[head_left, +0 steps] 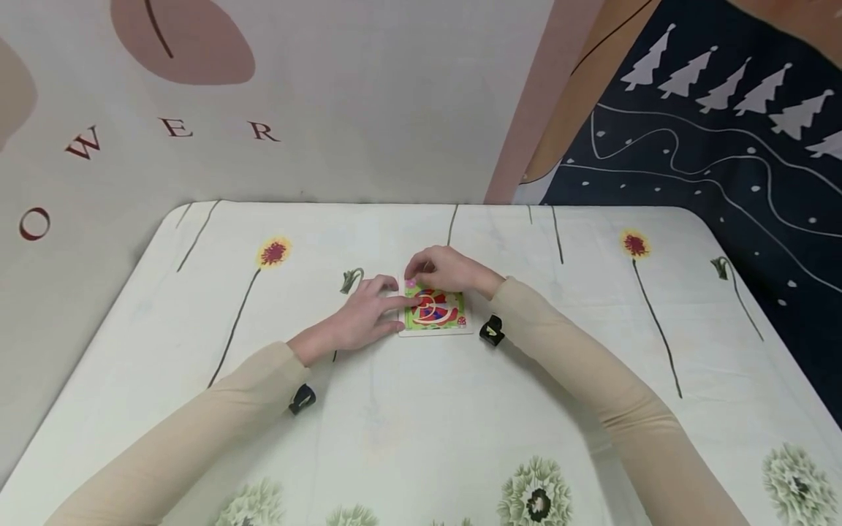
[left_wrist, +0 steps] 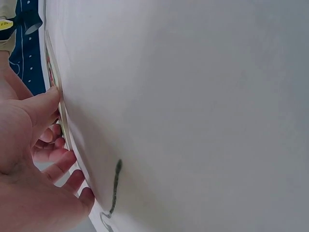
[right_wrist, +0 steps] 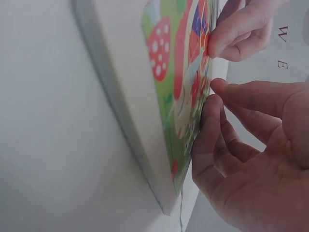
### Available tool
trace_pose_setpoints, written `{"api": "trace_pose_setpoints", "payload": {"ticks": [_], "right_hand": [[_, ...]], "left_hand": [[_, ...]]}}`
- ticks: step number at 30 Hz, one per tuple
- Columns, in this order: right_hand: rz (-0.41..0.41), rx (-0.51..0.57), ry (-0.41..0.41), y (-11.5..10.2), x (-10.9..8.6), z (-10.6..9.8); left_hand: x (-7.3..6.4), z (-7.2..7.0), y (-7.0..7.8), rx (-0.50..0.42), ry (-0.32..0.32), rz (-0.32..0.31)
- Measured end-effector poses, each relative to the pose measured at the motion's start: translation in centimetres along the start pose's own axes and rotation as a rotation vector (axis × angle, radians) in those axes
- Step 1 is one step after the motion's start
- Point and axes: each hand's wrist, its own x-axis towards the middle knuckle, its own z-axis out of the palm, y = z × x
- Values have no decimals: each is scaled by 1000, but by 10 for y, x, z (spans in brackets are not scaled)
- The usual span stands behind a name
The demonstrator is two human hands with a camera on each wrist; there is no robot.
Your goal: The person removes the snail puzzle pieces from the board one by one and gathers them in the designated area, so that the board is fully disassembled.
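Note:
A small puzzle board point(head_left: 442, 321) with a pale rim and a bright red, green and blue picture lies flat near the middle of the table. My left hand point(head_left: 363, 315) is at its left side, index finger stretched onto the picture and thumb at the near left edge. At the far left corner my right hand point(head_left: 449, 269) bends its fingers down, thumb and forefinger close together by a pink spot. The right wrist view shows those fingertips point(right_wrist: 218, 86) against the picture; whether a piece is between them is hidden. In the left wrist view the board point(left_wrist: 52, 58) appears nearly edge-on.
A white cloth with printed flowers point(head_left: 272, 252) covers the table point(head_left: 395, 424). Black clip-like devices point(head_left: 302, 399) sit at both sleeve cuffs. Behind the far edge hangs a backdrop point(head_left: 395, 109) with letters, beside a dark tree-patterned cloth point(head_left: 723, 146).

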Motion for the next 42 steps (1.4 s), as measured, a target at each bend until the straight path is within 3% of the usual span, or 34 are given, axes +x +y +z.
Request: {"api": "trace_pose_setpoints", "payload": {"ticks": [21,30,42], "right_hand": [[-9,-1,5,-3,7,1],[-23,-22,-63,-2,11,0],[-27,-34,-35,-1,6,-1]], "left_hand": [[-1,0,-3,11,-1,12],[-1,-1,-1,9,-16,13],[-2,-1,0,21,-17,20]]}}
